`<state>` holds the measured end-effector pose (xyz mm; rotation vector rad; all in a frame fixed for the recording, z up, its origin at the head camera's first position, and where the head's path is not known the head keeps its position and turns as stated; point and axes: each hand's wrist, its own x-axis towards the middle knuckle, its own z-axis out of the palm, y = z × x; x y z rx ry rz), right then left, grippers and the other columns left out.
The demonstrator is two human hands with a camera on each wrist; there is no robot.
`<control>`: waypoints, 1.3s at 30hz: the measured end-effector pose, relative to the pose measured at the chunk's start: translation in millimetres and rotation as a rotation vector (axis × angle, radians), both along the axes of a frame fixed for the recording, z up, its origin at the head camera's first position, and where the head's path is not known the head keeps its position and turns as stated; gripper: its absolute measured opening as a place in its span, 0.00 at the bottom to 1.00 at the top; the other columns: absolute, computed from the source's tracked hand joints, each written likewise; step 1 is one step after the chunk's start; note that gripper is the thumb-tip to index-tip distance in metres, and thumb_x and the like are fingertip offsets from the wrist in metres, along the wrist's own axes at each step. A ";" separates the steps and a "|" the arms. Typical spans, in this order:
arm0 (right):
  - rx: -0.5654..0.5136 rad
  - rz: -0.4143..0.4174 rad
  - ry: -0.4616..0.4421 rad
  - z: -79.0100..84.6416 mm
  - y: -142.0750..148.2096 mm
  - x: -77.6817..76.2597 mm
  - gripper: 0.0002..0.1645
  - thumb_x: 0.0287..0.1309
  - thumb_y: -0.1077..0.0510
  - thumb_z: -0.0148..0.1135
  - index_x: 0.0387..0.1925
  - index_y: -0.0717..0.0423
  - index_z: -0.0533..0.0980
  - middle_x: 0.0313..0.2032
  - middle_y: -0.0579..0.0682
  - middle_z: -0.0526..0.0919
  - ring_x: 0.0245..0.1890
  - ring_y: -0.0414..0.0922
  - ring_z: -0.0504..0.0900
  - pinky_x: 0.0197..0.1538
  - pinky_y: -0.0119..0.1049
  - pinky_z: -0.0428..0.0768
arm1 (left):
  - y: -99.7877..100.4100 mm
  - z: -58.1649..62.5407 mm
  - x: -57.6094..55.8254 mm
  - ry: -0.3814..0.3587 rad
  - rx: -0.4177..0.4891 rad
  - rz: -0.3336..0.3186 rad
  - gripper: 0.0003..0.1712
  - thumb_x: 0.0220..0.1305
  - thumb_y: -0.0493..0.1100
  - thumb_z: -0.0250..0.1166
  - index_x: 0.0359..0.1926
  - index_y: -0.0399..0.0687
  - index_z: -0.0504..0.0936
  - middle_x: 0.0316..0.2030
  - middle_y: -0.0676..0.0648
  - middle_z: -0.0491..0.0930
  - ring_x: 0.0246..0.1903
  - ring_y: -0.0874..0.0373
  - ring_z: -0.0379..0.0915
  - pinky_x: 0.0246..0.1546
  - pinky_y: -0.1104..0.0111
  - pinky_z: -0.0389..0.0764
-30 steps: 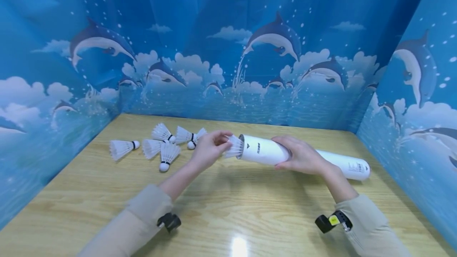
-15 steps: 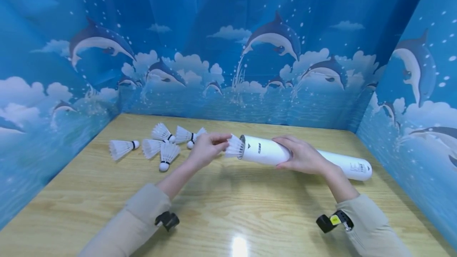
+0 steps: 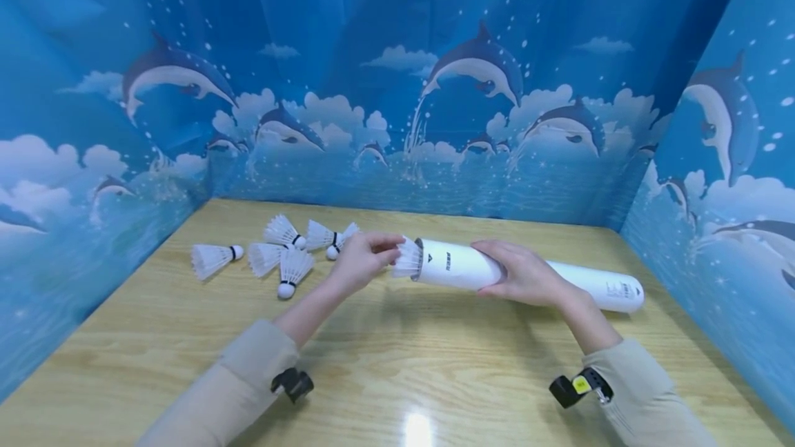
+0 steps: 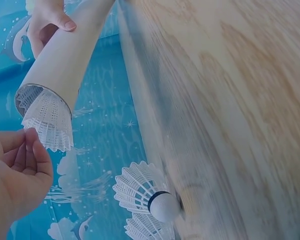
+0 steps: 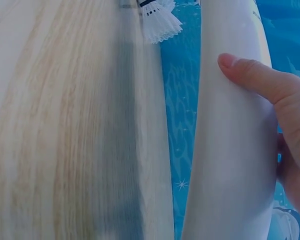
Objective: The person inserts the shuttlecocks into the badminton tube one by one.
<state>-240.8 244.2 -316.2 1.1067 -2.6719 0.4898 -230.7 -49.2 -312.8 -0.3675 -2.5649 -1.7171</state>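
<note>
My left hand (image 3: pixel 363 259) pinches the skirt edge of a white shuttlecock (image 3: pixel 406 259) between thumb and fingertips. The shuttlecock's cork end is hidden inside the open mouth of a long white tube (image 3: pixel 456 264), and its skirt sticks out to the left. In the left wrist view the flared skirt (image 4: pixel 50 127) hangs from the tube's rim. My right hand (image 3: pixel 524 273) grips the tube around its middle, thumb on the near side. The tube's mouth end is raised, tilting down toward its far end at the right. In the right wrist view the thumb lies along the tube (image 5: pixel 235 130).
Several loose shuttlecocks lie at the back left of the wooden table (image 3: pixel 397 364), one (image 3: pixel 214 259) apart from the rest and another (image 3: pixel 294 272) nearest the front of the group. A blue dolphin-print curtain (image 3: pixel 373 74) stands behind and along both sides.
The tube's mouth has dipped and shifted slightly left, and a little less of the shuttlecock's skirt shows outside it. Both hands keep nearly the same places.
</note>
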 end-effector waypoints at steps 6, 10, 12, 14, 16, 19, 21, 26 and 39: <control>0.007 0.009 0.010 1.6 -4.0 0.7 0.46 0.39 0.52 0.76 0.60 0.59 0.66 0.54 0.56 0.74 0.52 0.54 0.74 0.51 0.52 0.73 | -2.0 0.7 -0.3 -0.016 0.004 -0.005 0.15 0.60 0.34 0.63 0.49 0.43 0.81 0.39 0.46 0.82 0.32 0.55 0.76 0.18 0.74 0.67; -0.006 0.064 0.066 -0.7 -5.0 -0.3 0.47 0.38 0.55 0.76 0.62 0.59 0.66 0.57 0.57 0.72 0.54 0.56 0.72 0.51 0.53 0.73 | -2.8 0.5 -0.4 -0.011 0.011 -0.012 0.14 0.60 0.34 0.62 0.48 0.43 0.81 0.36 0.46 0.82 0.32 0.53 0.76 0.17 0.74 0.66; -0.008 0.100 0.108 -2.2 -4.9 -1.3 0.48 0.38 0.55 0.76 0.62 0.59 0.66 0.60 0.57 0.70 0.55 0.56 0.71 0.52 0.53 0.73 | -2.9 0.6 -0.7 -0.007 0.010 -0.014 0.14 0.60 0.34 0.63 0.48 0.43 0.81 0.35 0.47 0.82 0.31 0.55 0.76 0.18 0.73 0.67; -0.006 0.128 0.146 -3.9 -4.8 -2.4 0.48 0.37 0.56 0.76 0.62 0.60 0.65 0.61 0.57 0.69 0.56 0.57 0.71 0.52 0.53 0.73 | -2.9 0.5 -0.8 -0.009 0.008 -0.017 0.15 0.60 0.34 0.63 0.48 0.43 0.81 0.35 0.47 0.82 0.31 0.56 0.76 0.18 0.72 0.69; -0.003 0.139 0.166 -5.4 -4.5 -3.0 0.48 0.37 0.56 0.76 0.63 0.59 0.65 0.61 0.56 0.69 0.56 0.56 0.71 0.52 0.53 0.72 | -3.0 0.5 -0.8 -0.010 0.006 -0.021 0.15 0.59 0.34 0.63 0.49 0.43 0.81 0.35 0.47 0.82 0.31 0.55 0.76 0.18 0.71 0.69; -0.001 0.144 0.175 -6.5 -4.1 -3.6 0.49 0.36 0.56 0.76 0.63 0.59 0.65 0.61 0.56 0.69 0.56 0.56 0.71 0.52 0.53 0.72 | -3.0 -0.1 -1.3 -0.004 -0.001 -0.025 0.15 0.59 0.34 0.63 0.49 0.43 0.81 0.34 0.47 0.82 0.32 0.52 0.76 0.18 0.72 0.68; -0.002 0.144 0.176 -6.9 -3.5 -3.8 0.49 0.36 0.55 0.76 0.63 0.59 0.65 0.61 0.56 0.69 0.56 0.55 0.72 0.53 0.53 0.72 | -2.7 -0.5 -1.6 0.002 -0.002 -0.028 0.15 0.59 0.34 0.63 0.49 0.43 0.81 0.33 0.47 0.82 0.32 0.52 0.76 0.18 0.72 0.68; 0.000 0.143 0.187 -7.7 -2.6 -4.3 0.49 0.36 0.55 0.76 0.63 0.57 0.65 0.60 0.55 0.70 0.55 0.55 0.72 0.52 0.53 0.72 | 0.7 -3.7 -3.1 0.041 0.008 -0.031 0.14 0.58 0.33 0.63 0.46 0.41 0.82 0.32 0.47 0.82 0.31 0.56 0.77 0.24 0.68 0.75; 0.003 0.129 0.176 -6.7 -6.6 -6.1 0.49 0.37 0.54 0.77 0.63 0.55 0.66 0.60 0.55 0.70 0.54 0.55 0.73 0.51 0.52 0.73 | 14.8 -10.9 -4.4 0.058 0.004 -0.039 0.12 0.57 0.34 0.65 0.44 0.40 0.83 0.43 0.42 0.82 0.38 0.55 0.80 0.35 0.71 0.79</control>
